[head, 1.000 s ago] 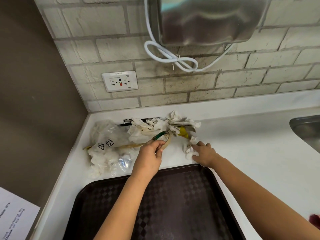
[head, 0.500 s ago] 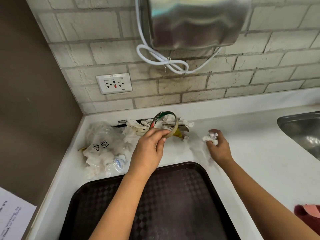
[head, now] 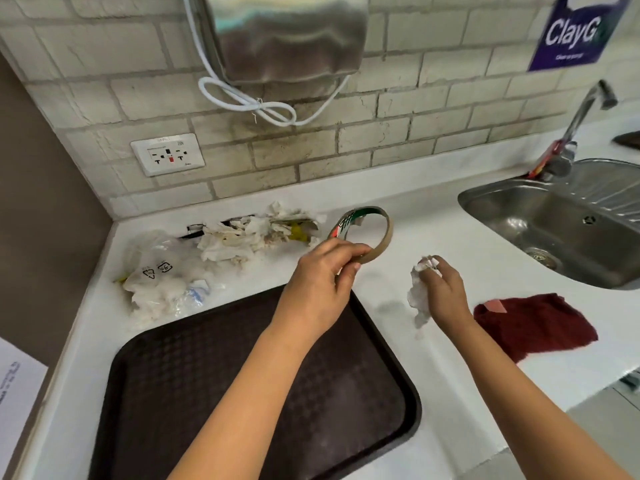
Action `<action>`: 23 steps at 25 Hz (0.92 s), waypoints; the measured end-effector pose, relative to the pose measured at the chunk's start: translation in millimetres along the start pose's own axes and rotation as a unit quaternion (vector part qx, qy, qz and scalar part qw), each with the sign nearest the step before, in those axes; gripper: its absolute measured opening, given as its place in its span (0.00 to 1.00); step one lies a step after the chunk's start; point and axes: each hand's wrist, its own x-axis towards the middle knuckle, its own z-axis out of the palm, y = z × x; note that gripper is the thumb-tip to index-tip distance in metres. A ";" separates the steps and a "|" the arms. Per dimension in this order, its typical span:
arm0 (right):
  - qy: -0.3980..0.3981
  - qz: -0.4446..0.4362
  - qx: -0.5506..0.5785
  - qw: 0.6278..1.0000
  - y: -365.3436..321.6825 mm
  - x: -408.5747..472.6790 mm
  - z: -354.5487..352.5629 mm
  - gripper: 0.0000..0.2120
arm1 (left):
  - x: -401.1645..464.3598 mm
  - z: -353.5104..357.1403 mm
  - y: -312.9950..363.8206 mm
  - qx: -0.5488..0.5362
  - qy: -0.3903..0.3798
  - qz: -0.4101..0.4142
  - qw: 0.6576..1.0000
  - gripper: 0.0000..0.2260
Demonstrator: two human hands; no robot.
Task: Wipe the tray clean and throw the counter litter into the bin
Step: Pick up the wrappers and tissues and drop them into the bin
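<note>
A dark brown tray (head: 214, 386) lies on the white counter (head: 450, 258) at the near left. My left hand (head: 318, 285) is lifted over the tray's far right corner, pinching a cardboard tape ring (head: 375, 233) with a green and red inner print. My right hand (head: 443, 289) hovers just to the right, closed around a crumpled white tissue (head: 417, 292) that hangs down. Crumpled tissues and wrappers (head: 256, 233) remain heaped by the back wall. A clear plastic bag (head: 162, 275) with white scraps lies in the left corner.
A dark red cloth (head: 533, 323) lies on the counter right of my right hand. A steel sink (head: 561, 230) with a tap (head: 585, 116) fills the right side. A wall socket (head: 168, 155) and a steel dispenser (head: 291, 39) with a looped white cord hang above.
Both hands have lifted off the litter pile and moved right, the left carrying the tape ring, the right a tissue. The view has swung right, revealing the sink and the red cloth.
</note>
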 end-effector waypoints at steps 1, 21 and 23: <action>-0.002 -0.003 -0.004 1.000 1.2 -11.5 -10.5 0.06 | -5.8 8.2 10.7 -0.020 -0.007 -0.002 1.000 0.10; 0.108 0.094 0.021 0.989 168.2 -183.3 -314.0 0.09 | -209.2 250.4 225.3 -0.065 -0.204 -0.054 0.975 0.11; 0.117 0.190 0.046 0.974 202.2 -207.5 -326.4 0.02 | -244.5 277.8 213.7 -0.043 -0.237 -0.088 0.967 0.11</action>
